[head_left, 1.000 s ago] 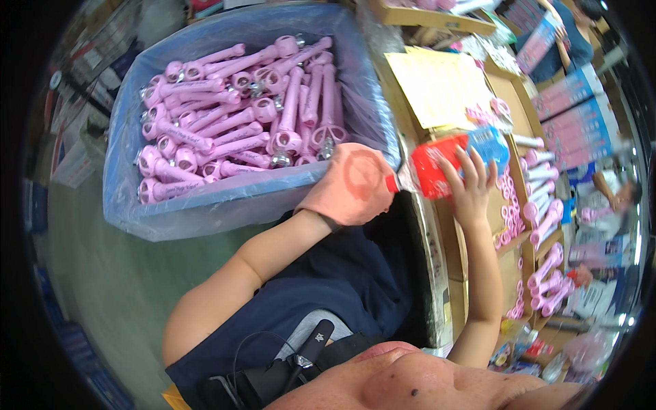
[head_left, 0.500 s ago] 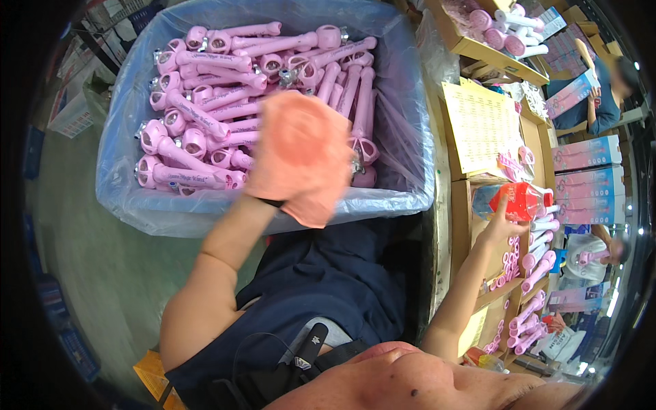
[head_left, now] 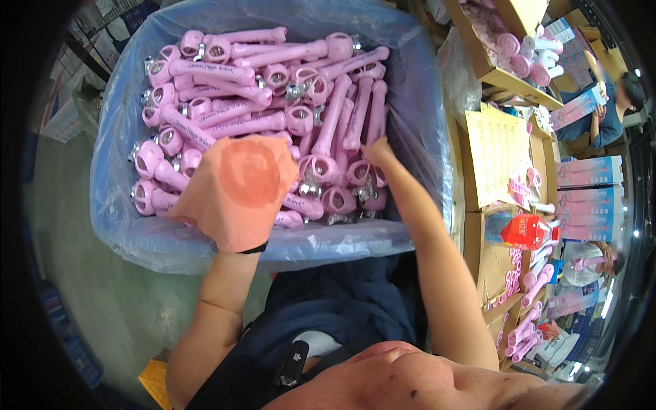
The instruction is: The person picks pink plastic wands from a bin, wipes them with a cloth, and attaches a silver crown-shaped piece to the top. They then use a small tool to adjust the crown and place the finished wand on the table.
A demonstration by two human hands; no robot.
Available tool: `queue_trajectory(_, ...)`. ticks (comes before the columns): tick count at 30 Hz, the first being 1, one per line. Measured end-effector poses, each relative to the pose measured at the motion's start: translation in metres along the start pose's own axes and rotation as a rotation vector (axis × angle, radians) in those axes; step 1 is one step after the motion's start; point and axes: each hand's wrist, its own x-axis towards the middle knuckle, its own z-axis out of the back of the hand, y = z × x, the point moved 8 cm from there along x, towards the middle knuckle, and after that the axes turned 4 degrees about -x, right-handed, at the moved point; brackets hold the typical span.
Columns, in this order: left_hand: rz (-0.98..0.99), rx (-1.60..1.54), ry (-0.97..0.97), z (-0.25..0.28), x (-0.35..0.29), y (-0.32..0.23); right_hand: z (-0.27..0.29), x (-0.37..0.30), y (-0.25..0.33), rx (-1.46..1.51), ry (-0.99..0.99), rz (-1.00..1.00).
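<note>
The big blue bin (head_left: 328,254) has a plastic liner draped over its edge, and the near rim runs right below both forearms. The pile of pink wands (head_left: 236,109) fills most of it, with a gap between the pile and the right-hand wall, so that's the roomier side. Cardboard boxes (head_left: 497,265) sit close past that wall, one with a bottle (head_left: 526,232) lying on its side.

Left hand (head_left: 239,198) is up over the near-left part of the pile, draped in an orange cloth (head_left: 219,212) with a darker round patch; can't tell if the fingers are spread or closed under there. Right arm slants in over the rim, with the right hand (head_left: 376,152) bent down at the wands' handle ends, fingers bunched; can't tell if it's pinching one.
</note>
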Motion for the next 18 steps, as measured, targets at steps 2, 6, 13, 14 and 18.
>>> queue_trajectory(2, -0.050, 0.277, -0.050, 0.003, 0.003, -0.005, -0.016, 0.015, -0.012, 0.061, -0.006, -0.064)
queue_trajectory(6, -0.140, 0.412, -0.056, -0.004, 0.005, -0.009, -0.025, 0.005, -0.026, 0.464, 0.194, -0.187)
queue_trajectory(13, -0.178, 0.394, 0.001, -0.026, 0.006, -0.008, 0.154, -0.124, 0.037, 1.505, -0.201, 0.463)
queue_trajectory(14, -0.206, 0.427, -0.005, -0.032, 0.004, -0.017, 0.175, -0.153, 0.039, 1.595, -0.238, 0.566)
queue_trajectory(18, -0.465, 0.835, -0.105, -0.075, -0.019, -0.078, 0.202, -0.262, 0.017, 1.180, -0.793, 0.709)
